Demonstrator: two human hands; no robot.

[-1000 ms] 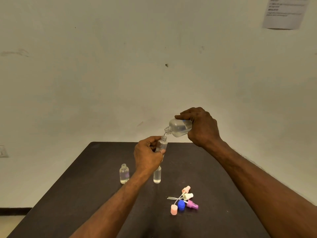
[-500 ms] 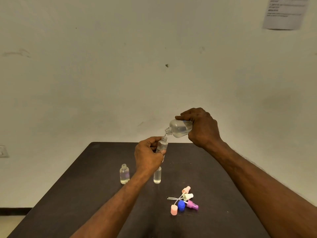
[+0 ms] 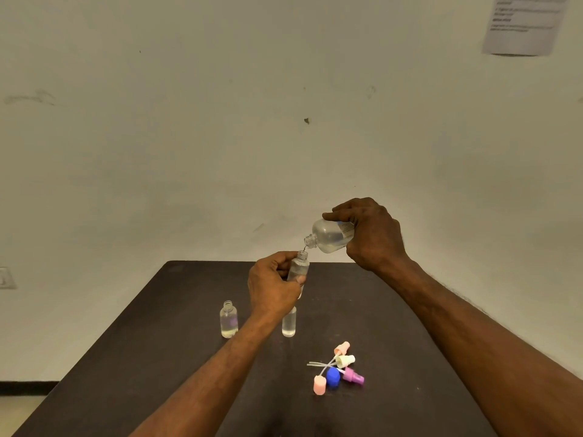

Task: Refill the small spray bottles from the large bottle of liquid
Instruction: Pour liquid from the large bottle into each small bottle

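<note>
The right hand wraps around the back end of the big bottle, fingers curled over the top and thumb underneath, tipping it nearly flat with its neck angled down to the left. That tilt looks chosen to let liquid out slowly rather than in a gush, and a thin thread of liquid shows at the mouth. Directly under it sits the open neck of a small bottle, pinched upright between the thumb and curled fingers of the left hand and lifted off the table, most likely so the narrow opening can be brought right up to the stream. The two mouths are very close but apart. How full the held bottle is I cannot tell.

Down on the table two more small bottles wait uncapped: one at the left stands in plain sight, the other is partly hidden behind the left wrist. Both show clear liquid inside. Near the front, a cluster of spray tops and a blue cap lies together, well apart from the pouring, probably parked there to stay dry and handy for closing up.
</note>
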